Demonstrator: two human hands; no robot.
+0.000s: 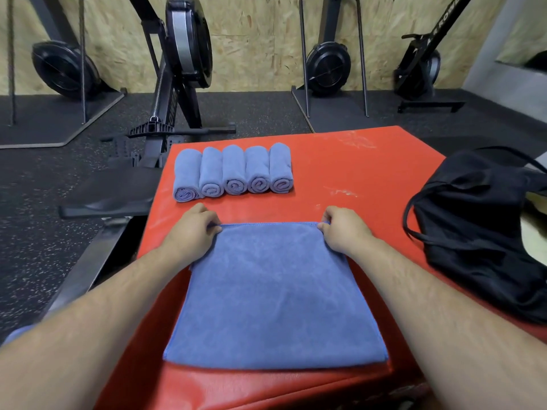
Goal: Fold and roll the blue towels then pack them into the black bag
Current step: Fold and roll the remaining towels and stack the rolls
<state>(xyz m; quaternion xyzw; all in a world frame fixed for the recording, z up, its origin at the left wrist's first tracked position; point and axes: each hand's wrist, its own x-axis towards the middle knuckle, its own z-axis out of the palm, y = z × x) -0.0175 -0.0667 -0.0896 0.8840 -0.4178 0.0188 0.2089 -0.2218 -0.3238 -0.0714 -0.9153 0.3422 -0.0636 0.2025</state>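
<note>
Towel [275, 294] corners between both hands' fingers

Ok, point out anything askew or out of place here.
The leftmost roll tilts and sits nearer than the other four rolls, its end looser. The red pad has white scuffs. Nothing else stands out.

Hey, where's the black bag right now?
The black bag lies on the right side of the red mat, beyond the right hand, empty of towels so far as shows.
</note>
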